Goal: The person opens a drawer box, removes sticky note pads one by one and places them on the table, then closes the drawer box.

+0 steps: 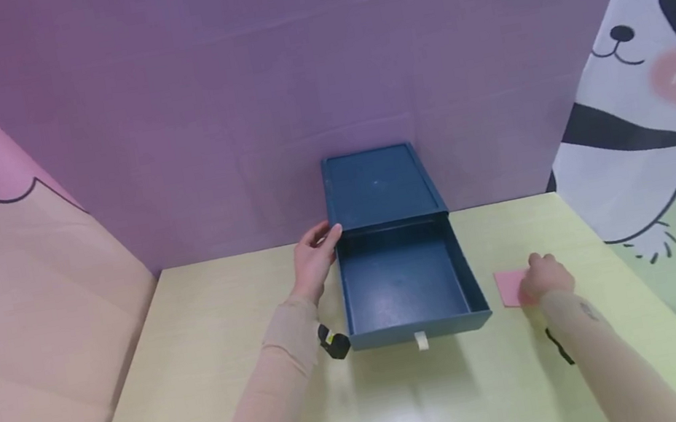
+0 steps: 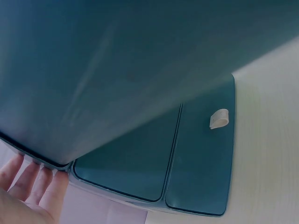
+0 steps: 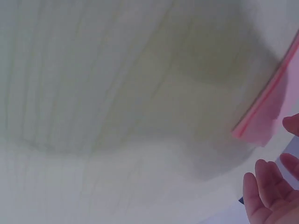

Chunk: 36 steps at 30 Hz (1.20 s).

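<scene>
Head cam | pink pad (image 1: 510,288) pokes out left of right hand (image 1: 548,277), fingers kinda apart | left hand (image 1: 312,265) straight-fingered on drawer unit (image 1: 379,186)

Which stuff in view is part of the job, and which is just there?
In the job:
- left hand, touching the drawer unit's side
- blue drawer unit
- its pulled-out drawer, empty
- right hand, at the pink flat piece
- pink flat piece

Just there:
- pale table
- purple backdrop
- panda print
</scene>
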{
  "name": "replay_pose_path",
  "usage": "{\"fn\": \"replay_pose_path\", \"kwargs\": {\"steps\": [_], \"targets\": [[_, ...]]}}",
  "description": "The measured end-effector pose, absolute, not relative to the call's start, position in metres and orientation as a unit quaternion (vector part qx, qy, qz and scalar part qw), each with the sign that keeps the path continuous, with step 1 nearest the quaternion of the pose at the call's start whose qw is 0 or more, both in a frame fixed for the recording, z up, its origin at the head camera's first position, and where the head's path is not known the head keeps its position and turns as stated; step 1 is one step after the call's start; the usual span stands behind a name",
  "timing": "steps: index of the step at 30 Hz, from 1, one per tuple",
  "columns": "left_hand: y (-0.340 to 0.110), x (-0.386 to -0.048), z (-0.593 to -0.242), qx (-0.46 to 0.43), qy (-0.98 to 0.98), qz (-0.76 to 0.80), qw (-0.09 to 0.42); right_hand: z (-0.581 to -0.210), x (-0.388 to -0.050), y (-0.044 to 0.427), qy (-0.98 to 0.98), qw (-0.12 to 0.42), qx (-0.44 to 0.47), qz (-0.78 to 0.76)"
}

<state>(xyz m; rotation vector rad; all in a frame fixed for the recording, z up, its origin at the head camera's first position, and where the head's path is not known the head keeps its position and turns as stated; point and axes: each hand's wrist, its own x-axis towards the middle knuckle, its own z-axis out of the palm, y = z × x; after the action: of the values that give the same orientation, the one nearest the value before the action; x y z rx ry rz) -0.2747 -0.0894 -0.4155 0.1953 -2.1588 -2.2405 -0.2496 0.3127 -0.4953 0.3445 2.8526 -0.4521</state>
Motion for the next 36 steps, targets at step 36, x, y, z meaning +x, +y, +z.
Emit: {"fn": "replay_pose_path", "kwargs": {"steps": [36], "targets": [[-0.09, -0.273, -0.414, 0.053, -0.692, -0.72, 0.013, -0.395, -0.236, 0.257, 0.767, 0.091, -0.022, -0.635]]}}
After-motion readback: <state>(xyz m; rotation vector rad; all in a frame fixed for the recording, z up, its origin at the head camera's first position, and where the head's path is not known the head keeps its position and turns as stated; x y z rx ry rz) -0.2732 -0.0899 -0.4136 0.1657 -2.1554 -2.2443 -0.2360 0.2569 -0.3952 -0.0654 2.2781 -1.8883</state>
